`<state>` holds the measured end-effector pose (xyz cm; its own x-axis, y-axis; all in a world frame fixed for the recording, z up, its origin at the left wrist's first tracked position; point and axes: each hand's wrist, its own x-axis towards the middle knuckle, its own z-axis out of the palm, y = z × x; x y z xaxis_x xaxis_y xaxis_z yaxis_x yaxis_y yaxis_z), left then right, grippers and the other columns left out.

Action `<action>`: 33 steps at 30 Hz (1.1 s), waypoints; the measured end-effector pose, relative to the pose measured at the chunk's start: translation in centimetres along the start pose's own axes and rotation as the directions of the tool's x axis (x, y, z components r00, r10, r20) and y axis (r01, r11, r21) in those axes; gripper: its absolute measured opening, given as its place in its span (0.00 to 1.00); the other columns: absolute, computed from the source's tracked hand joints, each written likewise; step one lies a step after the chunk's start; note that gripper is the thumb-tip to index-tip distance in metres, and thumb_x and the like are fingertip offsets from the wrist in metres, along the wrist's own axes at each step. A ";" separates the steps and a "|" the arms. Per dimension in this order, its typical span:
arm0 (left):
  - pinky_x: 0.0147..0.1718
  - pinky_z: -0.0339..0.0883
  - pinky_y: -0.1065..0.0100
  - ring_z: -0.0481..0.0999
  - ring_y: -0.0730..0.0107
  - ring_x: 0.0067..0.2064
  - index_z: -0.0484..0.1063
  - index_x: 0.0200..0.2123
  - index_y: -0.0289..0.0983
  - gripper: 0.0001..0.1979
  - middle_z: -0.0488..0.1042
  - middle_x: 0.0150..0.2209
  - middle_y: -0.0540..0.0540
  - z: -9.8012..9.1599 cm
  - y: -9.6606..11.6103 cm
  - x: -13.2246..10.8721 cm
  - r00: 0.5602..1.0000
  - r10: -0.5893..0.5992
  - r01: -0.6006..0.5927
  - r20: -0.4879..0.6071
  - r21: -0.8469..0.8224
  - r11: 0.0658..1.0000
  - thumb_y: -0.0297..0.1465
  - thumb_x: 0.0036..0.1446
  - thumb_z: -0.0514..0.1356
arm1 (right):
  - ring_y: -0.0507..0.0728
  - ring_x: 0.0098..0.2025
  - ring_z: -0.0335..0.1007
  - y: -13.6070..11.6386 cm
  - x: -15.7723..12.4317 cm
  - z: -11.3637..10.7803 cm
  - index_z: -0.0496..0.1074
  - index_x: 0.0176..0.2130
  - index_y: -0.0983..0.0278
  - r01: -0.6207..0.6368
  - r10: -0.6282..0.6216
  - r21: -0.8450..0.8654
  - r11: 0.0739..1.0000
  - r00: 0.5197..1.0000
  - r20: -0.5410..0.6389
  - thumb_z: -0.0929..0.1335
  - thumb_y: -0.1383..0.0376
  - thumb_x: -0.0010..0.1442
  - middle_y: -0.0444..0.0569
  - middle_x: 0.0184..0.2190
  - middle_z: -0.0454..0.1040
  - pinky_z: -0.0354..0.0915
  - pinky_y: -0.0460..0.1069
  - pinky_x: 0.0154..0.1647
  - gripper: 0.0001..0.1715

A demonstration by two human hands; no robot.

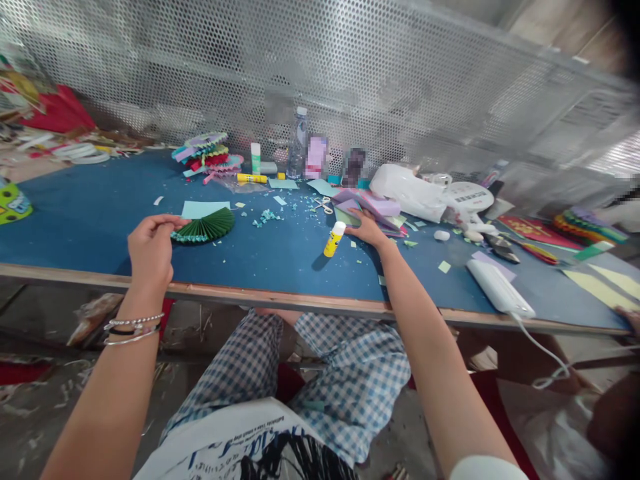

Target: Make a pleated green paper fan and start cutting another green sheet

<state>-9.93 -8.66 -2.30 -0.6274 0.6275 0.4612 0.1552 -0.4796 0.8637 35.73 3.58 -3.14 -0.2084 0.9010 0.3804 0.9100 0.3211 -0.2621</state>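
Observation:
My left hand (151, 250) pinches the left end of a dark green pleated paper fan (213, 225), whose edge is trimmed with small light-blue pieces. The fan is spread over the blue table, overlapping a light-blue paper sheet (206, 207). My right hand (369, 229) reaches forward onto a loose pile of coloured paper (373, 201), mostly lilac and green. Its thumb and fingers are apart and rest on the pile, with the fingertips partly hidden. Just left of that hand, a yellow glue stick (334, 240) with a white cap stands upright.
Scissors (325, 205) lie amid scattered paper scraps (267, 217). Behind stand a water bottle (297, 143) and two blurred upright items. Folded paper pieces (207, 155) are piled at back left. On the right are a white power strip (500, 288), a plastic bag (407, 192) and another person's hand (631, 319).

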 end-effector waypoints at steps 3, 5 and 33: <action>0.43 0.68 0.64 0.76 0.71 0.32 0.73 0.26 0.33 0.06 0.74 0.25 0.49 0.0 -0.1 0.0 1.000 0.008 -0.008 -0.001 0.001 1.000 0.23 0.43 0.56 | 0.68 0.60 0.54 -0.6 -0.1 -0.4 0.68 0.53 0.59 0.019 -0.017 -0.129 0.991 1.000 0.019 0.67 0.52 0.55 0.55 0.57 0.62 0.56 0.62 0.56 0.28; 0.43 0.68 0.64 0.76 0.72 0.32 0.72 0.25 0.34 0.06 0.74 0.25 0.49 0.0 -0.1 0.0 1.000 0.009 -0.009 0.004 0.004 1.000 0.23 0.43 0.56 | 0.67 0.57 0.58 -1.0 0.0 -0.7 0.71 0.50 0.60 0.069 -0.067 -0.187 0.980 0.998 0.019 0.64 0.55 0.58 0.55 0.54 0.65 0.58 0.60 0.54 0.22; 0.47 0.67 0.62 0.75 0.69 0.35 0.73 0.27 0.35 0.06 0.75 0.28 0.47 -0.2 -0.1 -0.1 0.993 -0.048 0.039 0.107 0.086 0.996 0.24 0.45 0.55 | 0.63 0.49 0.67 0.0 -0.4 -1.8 0.65 0.57 0.61 -0.040 0.014 -0.130 0.991 0.980 -0.198 0.56 0.73 0.56 0.52 0.53 0.69 0.64 0.55 0.48 0.30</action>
<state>-10.08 -8.80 -2.50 -0.5492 0.7116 0.4383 0.1960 -0.4001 0.8952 36.40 2.74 -1.71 -0.1210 0.8300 0.5445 0.9566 0.2439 -0.1594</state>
